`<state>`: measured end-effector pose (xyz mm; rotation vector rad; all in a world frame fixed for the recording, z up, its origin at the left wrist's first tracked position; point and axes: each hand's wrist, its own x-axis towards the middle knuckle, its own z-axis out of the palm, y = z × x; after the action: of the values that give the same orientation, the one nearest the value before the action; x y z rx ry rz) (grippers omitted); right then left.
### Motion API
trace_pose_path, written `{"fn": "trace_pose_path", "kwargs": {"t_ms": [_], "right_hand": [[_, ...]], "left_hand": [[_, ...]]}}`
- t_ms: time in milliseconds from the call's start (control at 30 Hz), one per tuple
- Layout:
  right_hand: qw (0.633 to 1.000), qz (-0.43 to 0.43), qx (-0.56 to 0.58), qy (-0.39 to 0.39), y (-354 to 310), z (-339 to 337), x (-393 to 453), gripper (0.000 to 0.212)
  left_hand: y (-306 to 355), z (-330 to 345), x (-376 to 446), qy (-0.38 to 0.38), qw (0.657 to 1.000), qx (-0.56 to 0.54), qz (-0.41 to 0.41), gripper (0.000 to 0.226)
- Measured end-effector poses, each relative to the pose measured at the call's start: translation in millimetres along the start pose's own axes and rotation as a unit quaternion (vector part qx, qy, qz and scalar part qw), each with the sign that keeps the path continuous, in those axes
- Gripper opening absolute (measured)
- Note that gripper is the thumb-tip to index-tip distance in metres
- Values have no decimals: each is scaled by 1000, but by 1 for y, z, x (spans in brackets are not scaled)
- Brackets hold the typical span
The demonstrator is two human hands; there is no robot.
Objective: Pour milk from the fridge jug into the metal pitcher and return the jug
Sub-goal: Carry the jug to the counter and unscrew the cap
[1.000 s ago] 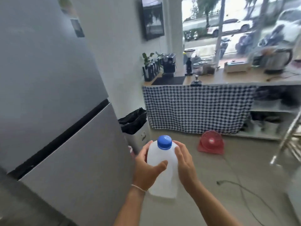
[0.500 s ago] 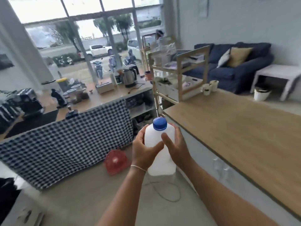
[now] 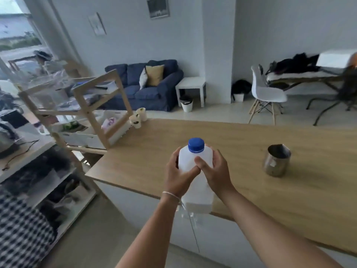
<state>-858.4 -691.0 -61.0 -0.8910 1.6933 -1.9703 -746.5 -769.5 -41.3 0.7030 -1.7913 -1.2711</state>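
White plastic milk jug (image 3: 195,171) with blue screw cap (image 3: 196,145) on, upright, held over the near edge of a wooden counter (image 3: 289,200). Off to its right on the counter, well apart, an open, empty-looking steel pitcher (image 3: 276,159), standing upright.

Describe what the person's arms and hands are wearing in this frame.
Both forearms are bare, with no sleeves in view and no gloves. The left hand has a thin pale bracelet at the wrist. The right hand shows no rings, watch or band.

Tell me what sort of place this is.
Probably a lived-in home or small studio with an open kitchen area: a wooden counter bearing a metal pitcher, a blue sofa with cushions behind it, and a desk with a white chair.
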Motion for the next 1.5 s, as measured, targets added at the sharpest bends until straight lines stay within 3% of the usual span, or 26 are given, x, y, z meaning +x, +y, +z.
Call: {"fn": "trace_pose_path", "kwargs": {"t_ms": [167,367,567,700,800,900,1067,1167,1267,1433,1500], "right_hand": [[996,23,-41,78,20,-56,37,66],[992,71,-76,64,46,-103,63,86],[992,96,-65,46,59,-121,92,81],[990,99,-93,29,58,-120,110,83],[984,100,-142,38,50,-121,120,88],[965,113,-236,24,37,-119,129,91],[908,192,-372,17,21,-100,137,108],[885,213,-413,-4,15,-98,137,124],[887,159,-434,-7,8,-99,133,117],[879,-97,-467,19,-6,-91,141,77],[851,-130,-509,-5,-12,-82,151,65]], "left_hand": [[-23,64,46,-111,993,-32,-1,52],[-49,112,70,-187,982,-21,0,52],[-55,131,99,-223,975,16,0,61],[-67,124,108,-192,981,30,5,66],[-73,122,94,-62,996,61,-1,78],[-69,128,66,15,996,70,48,70],[-63,132,65,-64,987,142,38,88],[-62,120,84,-116,981,152,16,76],[-62,110,97,-124,980,154,15,62],[-65,114,93,-56,995,54,-62,17],[-66,119,93,-39,993,-35,-102,27]]}}
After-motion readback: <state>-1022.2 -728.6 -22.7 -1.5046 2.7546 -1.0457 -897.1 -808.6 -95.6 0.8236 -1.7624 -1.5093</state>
